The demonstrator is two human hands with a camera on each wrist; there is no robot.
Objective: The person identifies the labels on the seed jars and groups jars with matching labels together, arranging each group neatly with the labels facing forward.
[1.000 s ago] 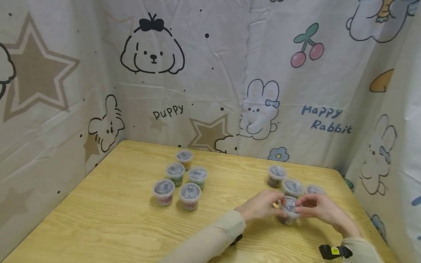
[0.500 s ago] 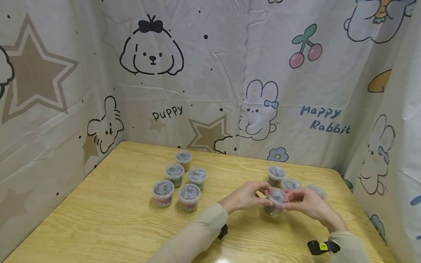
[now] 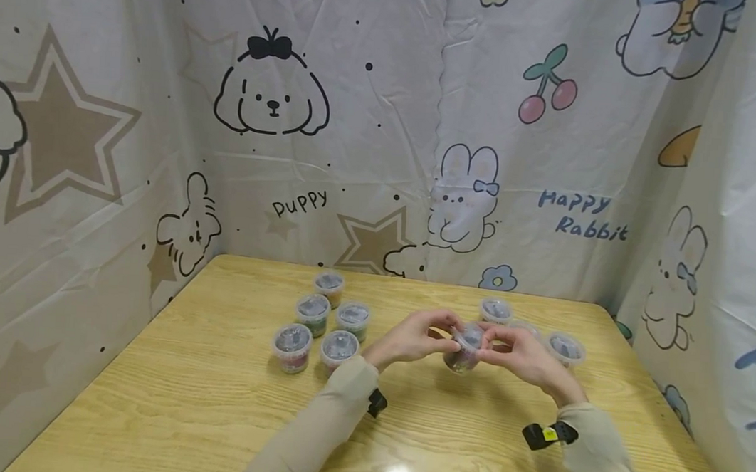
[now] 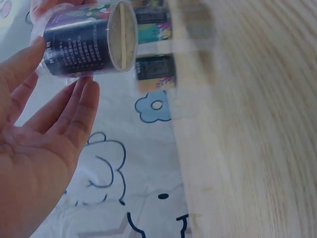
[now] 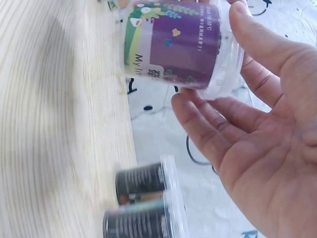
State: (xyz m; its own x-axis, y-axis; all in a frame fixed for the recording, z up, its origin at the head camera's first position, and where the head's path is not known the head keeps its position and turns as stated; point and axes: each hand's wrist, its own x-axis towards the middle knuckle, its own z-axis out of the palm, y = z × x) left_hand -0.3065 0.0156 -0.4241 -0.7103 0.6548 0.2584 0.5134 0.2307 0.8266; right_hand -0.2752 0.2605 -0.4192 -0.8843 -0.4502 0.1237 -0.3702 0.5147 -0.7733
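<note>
A small clear plastic cup (image 3: 461, 360) with a translucent lid is held between both hands, its base raised off the wooden table. Its printed label shows dark with white writing in the left wrist view and purple with a garden picture in the right wrist view. My left hand (image 3: 416, 336) pinches the lid rim from the left, thumb nearest me. From the right, my right hand (image 3: 522, 352) grips the same rim with thumb and fingers. Three similar lidded cups stand close behind and right of it: one at the back (image 3: 496, 310), one (image 3: 564, 349) rightmost, one mostly behind the right hand.
Several more lidded cups form a cluster on the left, among them a nearer cup (image 3: 292, 345) and a back cup (image 3: 329, 285). My left sleeve overlaps the front of one cup (image 3: 340, 345). A printed cloth (image 3: 369, 157) surrounds the table (image 3: 215, 398) at the back and sides.
Both hands have carried the cup leftward, away from the right-hand group and up off the table. The rightmost cup of that group shows more fully now.
</note>
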